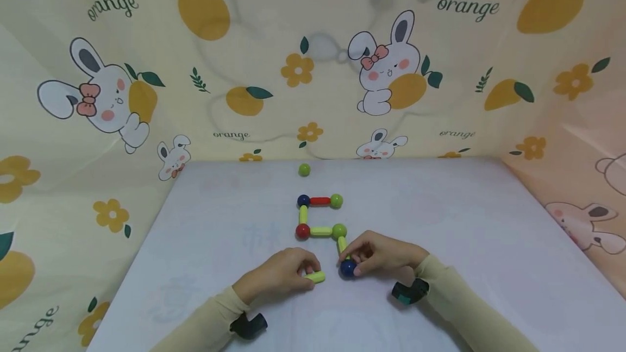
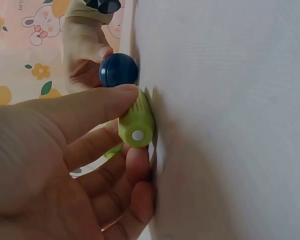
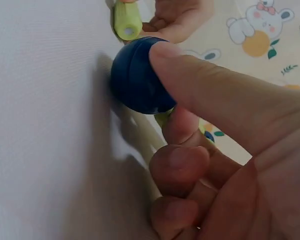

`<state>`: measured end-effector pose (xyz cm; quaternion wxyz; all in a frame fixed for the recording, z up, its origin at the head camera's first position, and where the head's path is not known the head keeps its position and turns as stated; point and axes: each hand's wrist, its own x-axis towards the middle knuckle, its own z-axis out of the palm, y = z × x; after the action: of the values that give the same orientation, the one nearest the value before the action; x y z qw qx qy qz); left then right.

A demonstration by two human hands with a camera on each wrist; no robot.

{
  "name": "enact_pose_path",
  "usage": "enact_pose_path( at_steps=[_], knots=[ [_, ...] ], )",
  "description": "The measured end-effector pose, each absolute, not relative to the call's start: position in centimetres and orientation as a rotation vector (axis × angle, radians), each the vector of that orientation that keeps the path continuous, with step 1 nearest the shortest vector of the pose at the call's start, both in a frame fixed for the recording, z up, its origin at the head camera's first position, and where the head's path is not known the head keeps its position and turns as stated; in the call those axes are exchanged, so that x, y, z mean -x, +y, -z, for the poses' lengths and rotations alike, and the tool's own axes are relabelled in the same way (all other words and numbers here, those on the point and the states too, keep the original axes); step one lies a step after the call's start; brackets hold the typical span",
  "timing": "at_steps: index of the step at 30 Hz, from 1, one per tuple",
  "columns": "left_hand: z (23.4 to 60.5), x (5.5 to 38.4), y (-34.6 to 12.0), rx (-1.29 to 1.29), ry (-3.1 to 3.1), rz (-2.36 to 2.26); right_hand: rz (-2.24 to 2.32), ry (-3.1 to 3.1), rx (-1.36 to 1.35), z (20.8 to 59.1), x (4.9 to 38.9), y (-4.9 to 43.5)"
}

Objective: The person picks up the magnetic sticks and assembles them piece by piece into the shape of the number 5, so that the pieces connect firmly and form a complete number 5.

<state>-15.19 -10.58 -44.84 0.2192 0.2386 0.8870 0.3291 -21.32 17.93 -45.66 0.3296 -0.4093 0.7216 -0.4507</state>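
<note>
In the head view my left hand [image 1: 286, 271] pinches a yellow-green rod [image 1: 317, 276] low over the white table. The left wrist view shows the thumb on the ribbed rod [image 2: 138, 122], with a pale round tip at its near end. My right hand [image 1: 383, 254] grips a dark blue ball [image 1: 348, 269] between thumb and fingers, clearer in the right wrist view as a seamed blue ball [image 3: 140, 77]. Another yellow-green rod [image 1: 342, 244] runs from that ball up to a green ball [image 1: 339, 231]. The left hand's rod stands a short gap left of the blue ball.
A yellow-green rod [image 1: 321, 231] links the green ball to a red ball [image 1: 303, 231]. From there another rod [image 1: 303, 214] reaches a blue ball [image 1: 304, 200], then a red rod [image 1: 320, 201] and green ball [image 1: 336, 200]. One loose green ball [image 1: 304, 169] lies near the back edge.
</note>
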Motion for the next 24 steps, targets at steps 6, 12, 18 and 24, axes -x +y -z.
enact_pose_path(
  at_steps=[6, 12, 18, 24],
  knots=[
    [44.5, 15.1, -10.2, -0.689, 2.461, -0.899, 1.228, 1.866, 1.066, 46.4, 21.2, 17.7],
    [44.4, 15.3, -10.1, -0.673, 2.443, -0.94, 1.271, 1.846, 1.07, 47.1, 21.2, 17.3],
    [44.8, 15.9, -10.1, -0.724, 2.443, -0.98, 1.284, 1.882, 1.045, 47.3, 21.1, 17.2],
    [44.7, 16.3, -10.1, -0.711, 2.436, -0.993, 1.322, 1.863, 1.052, 47.4, 21.2, 17.0]
  ],
)
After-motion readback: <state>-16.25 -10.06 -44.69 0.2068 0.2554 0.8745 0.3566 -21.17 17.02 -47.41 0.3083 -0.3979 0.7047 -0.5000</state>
